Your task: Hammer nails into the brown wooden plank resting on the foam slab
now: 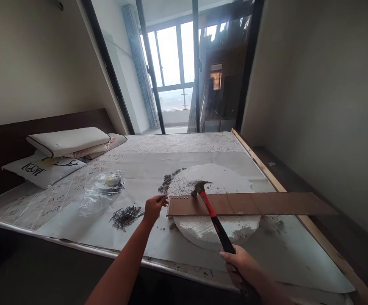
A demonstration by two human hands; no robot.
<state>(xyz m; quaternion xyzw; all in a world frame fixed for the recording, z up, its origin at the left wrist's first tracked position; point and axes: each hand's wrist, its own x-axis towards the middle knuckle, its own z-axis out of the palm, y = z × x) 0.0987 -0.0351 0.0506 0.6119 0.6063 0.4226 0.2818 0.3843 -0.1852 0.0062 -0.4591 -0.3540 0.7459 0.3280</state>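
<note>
My right hand point(239, 264) is wrapped round the black lower handle of a claw hammer point(209, 207). The red-and-black handle slants up to a dark metal head over the left part of a long brown board point(244, 204). My left hand point(154, 208) is closed in a pinch just off the board's left end; what its fingertips hold, if anything, is too small to make out. A short row of small pale dots runs along the board near that end. Beneath the board lies a rough-edged round white foam slab point(215, 176). Left of my left hand is a pile of nails point(126, 217).
A clear plastic bag point(103, 190) with dark contents lies beyond the nails. Grey crumbs point(167, 180) are scattered beside the slab. A pale sheet covers the bed, with pillows point(69, 142) at the left. A wooden rail point(263, 163) runs along the right side, and the board overhangs it.
</note>
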